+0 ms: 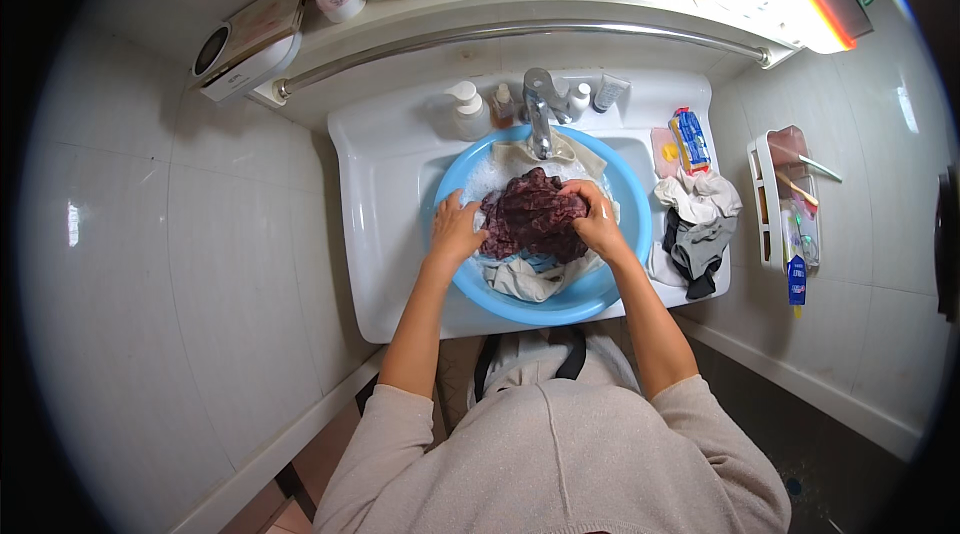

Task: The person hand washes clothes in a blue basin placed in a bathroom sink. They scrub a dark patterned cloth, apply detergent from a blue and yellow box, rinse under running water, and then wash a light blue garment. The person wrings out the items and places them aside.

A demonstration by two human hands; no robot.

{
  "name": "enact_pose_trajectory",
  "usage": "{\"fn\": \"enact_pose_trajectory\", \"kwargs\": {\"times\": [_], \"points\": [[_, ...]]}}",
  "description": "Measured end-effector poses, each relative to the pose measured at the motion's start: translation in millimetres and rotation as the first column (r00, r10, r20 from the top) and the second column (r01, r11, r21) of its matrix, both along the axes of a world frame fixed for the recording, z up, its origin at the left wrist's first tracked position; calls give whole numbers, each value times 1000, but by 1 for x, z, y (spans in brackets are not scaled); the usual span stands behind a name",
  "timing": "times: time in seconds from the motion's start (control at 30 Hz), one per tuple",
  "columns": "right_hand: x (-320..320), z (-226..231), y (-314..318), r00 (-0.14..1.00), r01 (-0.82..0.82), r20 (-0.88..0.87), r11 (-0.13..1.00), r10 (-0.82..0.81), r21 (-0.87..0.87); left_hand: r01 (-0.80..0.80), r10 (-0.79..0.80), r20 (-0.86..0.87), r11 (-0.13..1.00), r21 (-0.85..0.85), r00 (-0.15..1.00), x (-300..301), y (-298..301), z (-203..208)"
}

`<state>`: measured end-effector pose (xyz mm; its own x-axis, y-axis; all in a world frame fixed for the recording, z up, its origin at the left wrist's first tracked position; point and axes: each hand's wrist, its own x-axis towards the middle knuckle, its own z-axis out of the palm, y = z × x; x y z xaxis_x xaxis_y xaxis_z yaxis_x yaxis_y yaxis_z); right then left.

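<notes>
A: What are you seeing here?
B: A wide, shiny white sink (375, 194) is standing between pale tiled walls (110, 224). A long silver metal rail (520, 29) is running beside a white shelf (520, 0) that is holding bottles and jars.
A: What is sitting in the sink?
B: A round, light blue plastic tub (545, 314). A shiny silver metal tap (540, 99) is poking over its back edge. White bubbly foam (485, 174) is floating inside. A crumpled white cloth (525, 282) is lying near the front. To the right, a soft pile of grey, white and black clothes (708, 239) is lying on the sink.
A: And the big dark thing?
B: A bunched, dark purple-red cloth (535, 209) is resting in the tub, between the left hand (457, 227) and the right hand (597, 219).
A: What are the hands doing?
B: The left one is spreading its fingers wide, close by the dark cloth's left edge. I can't tell if its thumb is touching. The right one is pinching the dark cloth's right side, thumb and fingers bending in.
</notes>
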<state>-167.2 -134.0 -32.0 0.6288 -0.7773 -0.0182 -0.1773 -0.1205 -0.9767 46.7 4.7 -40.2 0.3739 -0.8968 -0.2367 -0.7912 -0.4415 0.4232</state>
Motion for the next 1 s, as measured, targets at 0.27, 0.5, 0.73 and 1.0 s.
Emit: {"fn": "enact_pose_trajectory", "kwargs": {"times": [0.27, 0.5, 0.73, 1.0], "points": [[-7, 3, -4, 992, -120, -34, 992, 121, 39, 153, -146, -84, 985, 83, 986, -11, -28, -3], [-8, 18, -1, 717, -322, -694, 913, 62, -251, 169, -184, 116, 977, 131, 976, -9, -30, 37], [24, 66, 10, 930, -345, -132, 938, 342, -3, -35, -214, -540, 910, -414, 814, -50, -31, 7], [45, 23, -4, 964, -44, 243, 831, -112, 554, -147, 82, -403, 980, -132, 911, -2, -53, 30]]}}
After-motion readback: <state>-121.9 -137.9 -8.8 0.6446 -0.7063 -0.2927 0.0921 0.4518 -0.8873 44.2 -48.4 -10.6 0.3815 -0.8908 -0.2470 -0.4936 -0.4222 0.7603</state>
